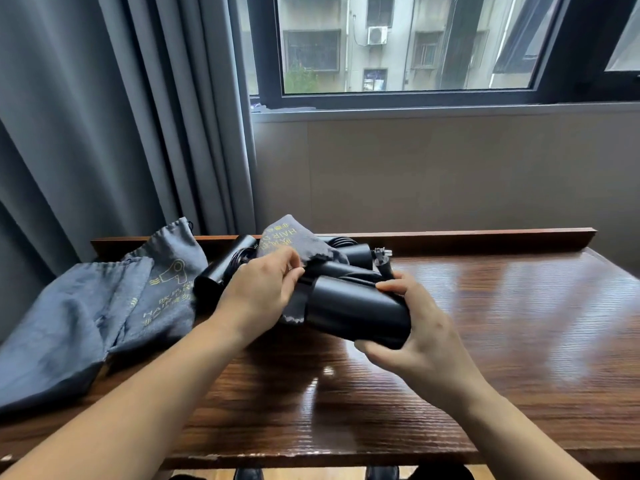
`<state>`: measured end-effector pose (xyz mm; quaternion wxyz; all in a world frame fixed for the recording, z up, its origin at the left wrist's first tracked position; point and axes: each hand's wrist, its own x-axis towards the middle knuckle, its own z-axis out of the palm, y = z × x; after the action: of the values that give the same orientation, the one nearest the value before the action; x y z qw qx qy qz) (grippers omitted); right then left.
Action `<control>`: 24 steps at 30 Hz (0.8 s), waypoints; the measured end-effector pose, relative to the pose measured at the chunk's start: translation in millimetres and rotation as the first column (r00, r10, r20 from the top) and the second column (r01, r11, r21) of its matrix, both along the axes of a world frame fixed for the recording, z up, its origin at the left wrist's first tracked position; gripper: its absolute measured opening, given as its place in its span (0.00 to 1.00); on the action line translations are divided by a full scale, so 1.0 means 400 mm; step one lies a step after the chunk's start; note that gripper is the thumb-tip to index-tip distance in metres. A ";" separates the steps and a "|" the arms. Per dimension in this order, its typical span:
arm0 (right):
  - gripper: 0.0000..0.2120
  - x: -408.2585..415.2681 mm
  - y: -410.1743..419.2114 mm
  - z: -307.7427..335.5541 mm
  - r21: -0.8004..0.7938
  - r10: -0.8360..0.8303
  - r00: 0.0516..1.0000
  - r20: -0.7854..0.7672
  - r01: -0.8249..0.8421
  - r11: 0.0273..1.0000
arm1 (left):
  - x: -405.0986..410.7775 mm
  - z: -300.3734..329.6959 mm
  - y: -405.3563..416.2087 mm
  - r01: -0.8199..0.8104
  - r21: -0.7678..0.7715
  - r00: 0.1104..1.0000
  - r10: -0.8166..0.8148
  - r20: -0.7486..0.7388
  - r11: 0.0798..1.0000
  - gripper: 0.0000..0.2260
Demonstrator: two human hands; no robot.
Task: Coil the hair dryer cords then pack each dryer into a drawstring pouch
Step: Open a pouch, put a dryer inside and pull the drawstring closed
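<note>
Scene: A person stood at a glossy wooden table (pixel 485 341) under a window (pixel 408 46), with a grey curtain (pixel 104 116) hanging at the far left.

Right hand: The right hand (pixel 419 327) cradled the barrel of a black hair dryer (pixel 356 311) at the table's centre, its fingers curled under the near side and its thumb clamped over the top, apparently to steady the dryer while its cover was worked on.

Left hand: The left hand (pixel 263 289) pinched the frayed mouth of a grey drawstring pouch (pixel 294 242), thumb and fingertips pressed together on the cloth just left of the barrel, seemingly to hold the opening wide.

Cord: The dryer's cord (pixel 353 273) lay gathered along the far side of the barrel, and its plug (pixel 382 254) stuck up just beyond the right thumb; how tightly it was coiled could not be made out.

Stage: By appearances, the pouch was being drawn over the dryer, whose barrel was not yet covered.

Waiting: A second black dryer (pixel 225 265) lay at the far left, beside a printed pouch (pixel 169 282) and a plain pouch (pixel 55 323) spread flat within easy reach.

Also: A third black barrel (pixel 356 254) showed behind the held pouch.
</note>
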<state>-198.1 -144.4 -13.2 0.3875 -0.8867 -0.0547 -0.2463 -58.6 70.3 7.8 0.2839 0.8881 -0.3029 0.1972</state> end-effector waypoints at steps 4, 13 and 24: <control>0.28 -0.001 -0.007 0.008 0.011 -0.074 0.991 -0.115 0.076 0.997 | -0.012 0.016 0.006 -0.016 -0.160 0.996 0.030 0.088 0.987 0.02; 0.28 0.006 0.020 0.017 0.254 -0.171 0.972 -0.158 0.207 0.945 | -0.060 -0.013 -0.033 0.116 -0.127 0.991 -0.106 0.079 0.985 0.03; 0.31 0.013 0.071 -0.028 -0.451 0.013 0.997 0.081 0.025 0.892 | -0.019 0.037 -0.068 0.032 -0.397 0.968 -0.127 -0.216 0.917 0.07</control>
<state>-192.9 -116.2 -24.6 0.1677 -0.9417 -0.1233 -0.2643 -66.4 42.9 22.4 0.4970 0.8177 -0.2575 0.1340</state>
